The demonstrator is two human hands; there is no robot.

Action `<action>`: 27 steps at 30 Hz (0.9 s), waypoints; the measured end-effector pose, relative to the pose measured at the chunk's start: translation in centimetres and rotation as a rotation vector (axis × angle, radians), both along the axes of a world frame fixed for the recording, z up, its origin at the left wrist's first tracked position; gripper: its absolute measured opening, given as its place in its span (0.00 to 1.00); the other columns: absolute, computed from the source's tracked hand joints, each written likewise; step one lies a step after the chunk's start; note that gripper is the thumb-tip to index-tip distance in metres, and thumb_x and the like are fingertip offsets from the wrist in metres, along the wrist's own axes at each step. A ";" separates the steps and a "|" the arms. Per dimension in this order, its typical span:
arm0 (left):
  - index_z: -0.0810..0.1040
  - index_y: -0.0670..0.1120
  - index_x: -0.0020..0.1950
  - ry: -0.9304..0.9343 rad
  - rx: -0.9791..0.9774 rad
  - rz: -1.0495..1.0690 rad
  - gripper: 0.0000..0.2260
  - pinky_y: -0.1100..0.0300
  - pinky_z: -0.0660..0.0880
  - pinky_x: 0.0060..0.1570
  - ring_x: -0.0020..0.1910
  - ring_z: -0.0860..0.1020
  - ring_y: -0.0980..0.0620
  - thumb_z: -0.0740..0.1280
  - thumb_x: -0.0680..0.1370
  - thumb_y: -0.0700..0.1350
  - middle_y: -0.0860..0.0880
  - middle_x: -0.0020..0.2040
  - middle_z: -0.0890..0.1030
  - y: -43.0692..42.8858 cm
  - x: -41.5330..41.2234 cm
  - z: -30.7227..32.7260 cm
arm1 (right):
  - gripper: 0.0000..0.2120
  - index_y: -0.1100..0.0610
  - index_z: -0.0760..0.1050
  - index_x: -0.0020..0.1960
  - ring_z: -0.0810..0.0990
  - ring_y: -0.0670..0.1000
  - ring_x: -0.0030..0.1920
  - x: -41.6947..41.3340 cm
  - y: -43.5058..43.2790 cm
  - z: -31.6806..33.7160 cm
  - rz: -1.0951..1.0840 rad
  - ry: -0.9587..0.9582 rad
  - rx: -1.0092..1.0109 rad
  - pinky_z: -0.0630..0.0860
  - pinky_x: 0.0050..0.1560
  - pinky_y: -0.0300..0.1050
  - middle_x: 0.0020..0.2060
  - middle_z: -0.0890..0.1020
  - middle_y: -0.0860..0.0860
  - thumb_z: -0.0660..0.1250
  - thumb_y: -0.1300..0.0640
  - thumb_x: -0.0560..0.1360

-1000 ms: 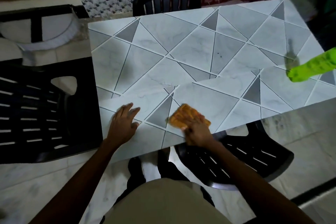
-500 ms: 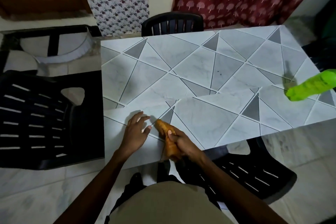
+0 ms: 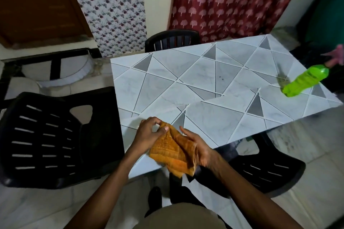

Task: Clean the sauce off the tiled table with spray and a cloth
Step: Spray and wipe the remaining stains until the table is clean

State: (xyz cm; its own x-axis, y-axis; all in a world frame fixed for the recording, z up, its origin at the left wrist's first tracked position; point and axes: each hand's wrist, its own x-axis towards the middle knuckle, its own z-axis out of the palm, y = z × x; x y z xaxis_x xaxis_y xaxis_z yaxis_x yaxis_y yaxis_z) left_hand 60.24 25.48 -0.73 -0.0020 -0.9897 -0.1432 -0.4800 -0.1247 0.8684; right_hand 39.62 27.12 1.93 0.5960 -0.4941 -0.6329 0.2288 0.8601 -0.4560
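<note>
An orange cloth (image 3: 172, 151) hangs bunched between both my hands above the near edge of the tiled table (image 3: 204, 87). My left hand (image 3: 149, 133) pinches its upper corner with thumb and fingers. My right hand (image 3: 197, 148) cups the cloth's right side, fingers partly spread. A bright green spray bottle (image 3: 305, 81) stands near the table's right edge, with its pink trigger head (image 3: 335, 55) blurred. A few small dark specks (image 3: 221, 78) mark a tile near the table's middle.
A black plastic chair (image 3: 52, 139) stands to the table's left, another (image 3: 260, 169) is tucked under the near edge on the right, and a third (image 3: 172, 40) sits at the far side. Patterned curtains hang behind.
My right hand lifted the cloth off the tabletop. My left hand left the table and took hold of the cloth's upper corner. The cloth has opened out between both hands.
</note>
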 end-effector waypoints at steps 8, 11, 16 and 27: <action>0.70 0.47 0.49 0.118 0.009 -0.017 0.10 0.50 0.73 0.42 0.39 0.75 0.49 0.66 0.80 0.52 0.50 0.38 0.75 2.2 -6.0 3.1 | 0.28 0.63 0.74 0.71 0.73 0.69 0.70 -6.9 6.6 0.1 -0.476 0.067 -0.048 0.65 0.73 0.70 0.67 0.76 0.67 0.65 0.43 0.81; 0.68 0.48 0.47 0.091 -0.034 -0.086 0.11 0.52 0.68 0.40 0.36 0.73 0.52 0.64 0.80 0.54 0.53 0.36 0.73 3.3 -9.4 4.2 | 0.21 0.66 0.77 0.65 0.83 0.64 0.59 -8.6 8.2 0.9 -0.473 0.352 -0.169 0.81 0.59 0.58 0.57 0.84 0.63 0.72 0.57 0.77; 0.69 0.57 0.61 0.234 0.146 -0.201 0.23 0.54 0.77 0.47 0.47 0.80 0.52 0.74 0.71 0.56 0.52 0.48 0.80 4.2 -15.8 5.1 | 0.12 0.64 0.80 0.60 0.86 0.61 0.52 -14.4 10.7 2.0 -0.639 0.508 -0.294 0.83 0.52 0.53 0.51 0.87 0.61 0.71 0.59 0.78; 0.77 0.56 0.59 -0.121 0.123 -0.930 0.28 0.55 0.73 0.63 0.60 0.77 0.57 0.77 0.64 0.66 0.57 0.60 0.77 6.7 -35.8 8.2 | 0.13 0.55 0.80 0.60 0.84 0.45 0.54 -36.5 14.9 9.2 -0.127 0.844 -0.777 0.79 0.56 0.39 0.53 0.86 0.50 0.74 0.58 0.77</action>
